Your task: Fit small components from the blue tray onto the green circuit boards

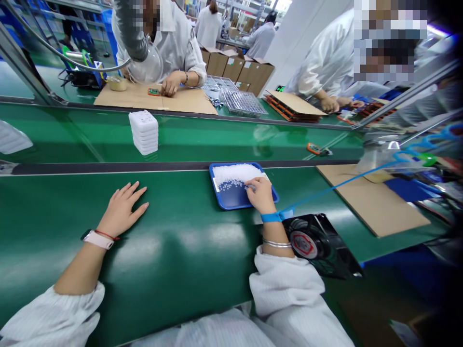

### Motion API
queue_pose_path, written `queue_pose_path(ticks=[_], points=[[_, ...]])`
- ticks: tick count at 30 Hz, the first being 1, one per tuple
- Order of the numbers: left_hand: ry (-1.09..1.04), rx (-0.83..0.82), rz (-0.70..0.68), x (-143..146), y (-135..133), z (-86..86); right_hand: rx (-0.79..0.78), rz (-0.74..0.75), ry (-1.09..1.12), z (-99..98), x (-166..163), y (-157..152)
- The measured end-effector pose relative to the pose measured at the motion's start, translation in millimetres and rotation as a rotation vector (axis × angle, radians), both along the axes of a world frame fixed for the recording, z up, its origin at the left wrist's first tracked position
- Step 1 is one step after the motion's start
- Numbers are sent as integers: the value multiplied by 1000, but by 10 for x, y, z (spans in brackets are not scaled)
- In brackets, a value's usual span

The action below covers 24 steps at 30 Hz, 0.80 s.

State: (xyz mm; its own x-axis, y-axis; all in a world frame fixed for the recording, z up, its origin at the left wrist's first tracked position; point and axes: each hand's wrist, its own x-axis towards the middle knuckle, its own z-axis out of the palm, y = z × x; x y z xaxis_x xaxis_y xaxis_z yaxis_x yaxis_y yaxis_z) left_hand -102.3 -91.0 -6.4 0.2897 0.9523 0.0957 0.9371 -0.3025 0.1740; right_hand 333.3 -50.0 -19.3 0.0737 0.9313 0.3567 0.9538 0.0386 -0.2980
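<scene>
My left hand [123, 208] lies flat on the green worktop [173, 250], its fingers spread and nothing in them. Over the right part of a shallow blue tray [235, 198], my right hand [261, 193] reaches down with thumb and fingers drawn together. Whatever the fingertips pinch, if anything, is too small to make out. Small white pieces [237, 172] are heaped along the tray's far side, and some lie scattered toward its middle. A blue wrist strap [272, 217] with a cord circles my right wrist.
A black fan [320, 246] sits beside my right forearm. Farther right lies a cardboard sheet [372, 202]. Beyond the worktop's dark edge, a stack of white cases [143, 132] and an orange device [313, 148] rest on a green strip. Co-workers sit opposite.
</scene>
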Motion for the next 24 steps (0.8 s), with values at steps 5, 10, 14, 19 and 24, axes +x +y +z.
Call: queue_pose_path(ticks=[5, 10, 14, 19, 24], points=[[-9, -2, 0, 1, 2, 3, 18, 19, 13, 7, 13, 1], [-20, 7, 3, -1, 3, -6, 20, -14, -4, 22, 32, -12], [-22, 1, -3, 0, -1, -1, 11, 4, 5, 24, 31, -14], [-18, -2, 3, 4, -3, 11, 8, 62, 39, 15, 41, 3], [-13, -4, 0, 7, -4, 17, 23, 26, 47, 10, 35, 2]])
